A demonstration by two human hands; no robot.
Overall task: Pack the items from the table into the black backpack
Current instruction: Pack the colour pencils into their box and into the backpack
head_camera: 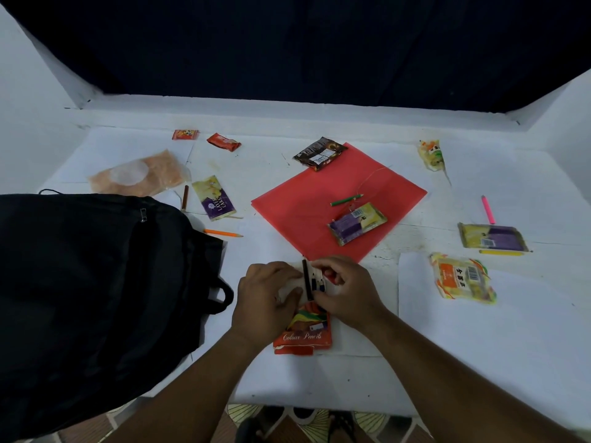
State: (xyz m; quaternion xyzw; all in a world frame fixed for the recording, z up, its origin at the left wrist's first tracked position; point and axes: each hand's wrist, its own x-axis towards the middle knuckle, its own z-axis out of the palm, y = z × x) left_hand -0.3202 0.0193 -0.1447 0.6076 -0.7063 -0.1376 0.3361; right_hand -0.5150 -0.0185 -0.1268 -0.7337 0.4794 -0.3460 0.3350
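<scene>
Head view looks down on my hands meeting at the near middle of the white desk (479, 346). My left hand (267, 297) curls round the top of the pencil box (303, 334), which lies flat and reads "Colour Pencils". My right hand (347, 290) pinches a few dark pencils (315, 281) at the box's mouth; their tips point away from me. The black backpack (89, 298) slumps at the desk's left edge, just beside my left hand, zip pull on top.

Scattered farther out: a red folder (303, 199) carrying a green pencil (347, 199), a purple cake pack (356, 223) and, at its far corner, a brown wrapper (319, 154). Left of it lie another cake pack (215, 198), an orange pencil (223, 233), a brown pencil (185, 197), a pale orange bag (137, 175) and two small red sachets (224, 142). On the right sit a pink pen (488, 209), a third cake pack (492, 237) with a yellow pencil (502, 251) touching its near edge, and two yellow snack packs (462, 278).
</scene>
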